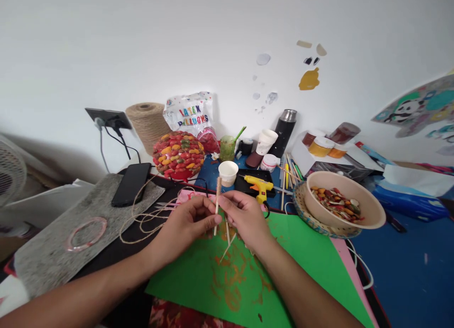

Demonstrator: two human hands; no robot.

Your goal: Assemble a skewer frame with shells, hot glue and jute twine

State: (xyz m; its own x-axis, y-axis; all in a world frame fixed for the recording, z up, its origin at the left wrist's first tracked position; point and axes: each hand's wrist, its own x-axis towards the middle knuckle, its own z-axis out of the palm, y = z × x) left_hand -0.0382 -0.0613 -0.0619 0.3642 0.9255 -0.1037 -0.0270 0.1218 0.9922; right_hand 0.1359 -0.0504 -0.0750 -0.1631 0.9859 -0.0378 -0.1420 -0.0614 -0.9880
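Observation:
Between both hands a thin pale wooden stick [216,219] stands nearly upright, its upper part wrapped in twine [218,186]. My left hand [193,219] is closed, pinching the stick's lower half between thumb and fingers. From the other side, my right hand [248,219] has its thumb and fingers closed at the stick just below the wrapping. Whether the right fingers also grip a strand is hidden. Loose loops of twine [142,219] lie left of my left hand. Below the hands, thin sticks [229,247] rest on a paint-smeared green sheet [191,280].
A yellow glue gun [260,186] lies behind my right hand, beside a white paper cup [228,172]. At right stands a beige bowl [369,210] of coloured shell-like pieces. Further left are a ball covered in coloured pieces [179,155], a twine spool [147,125] and a phone [131,184].

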